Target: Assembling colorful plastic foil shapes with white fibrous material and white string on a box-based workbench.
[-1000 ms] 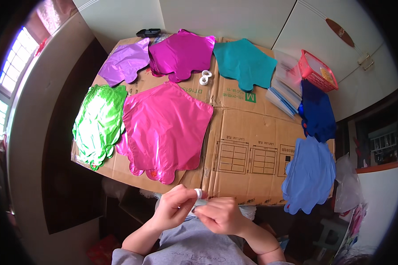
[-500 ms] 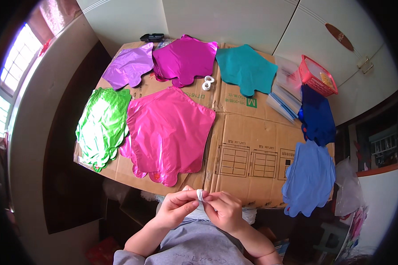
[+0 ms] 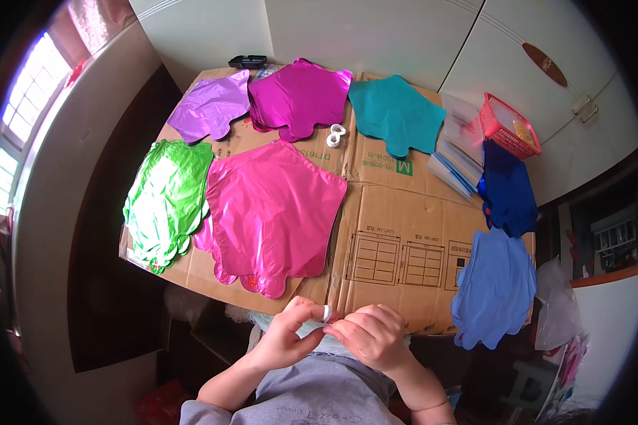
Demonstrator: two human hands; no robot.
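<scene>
White tape is wrapped round the index fingertip of my left hand, just past the table's near edge. Its thumb sits apart from that finger, with a gap between them. Close against it, my right hand is closed in a pinch, thumb and fingertips meeting beside the left fingertips. Whatever lies in that pinch is too small to make out. Beyond my hands lies a stack of shiny pink star-shaped foil balloons, flat on the cardboard. Two small white rolls, apparently tape, rest farther back.
Flat foil balloons ring the cardboard: green, lilac, magenta, teal, dark blue and light blue. A red basket and clear plastic sleeves stand at the far right; a black tray sits behind.
My right hand has shifted slightly right and turned, its fingers now more curled. The left thumb and index finger have parted, and the tape stays on the left index finger.
</scene>
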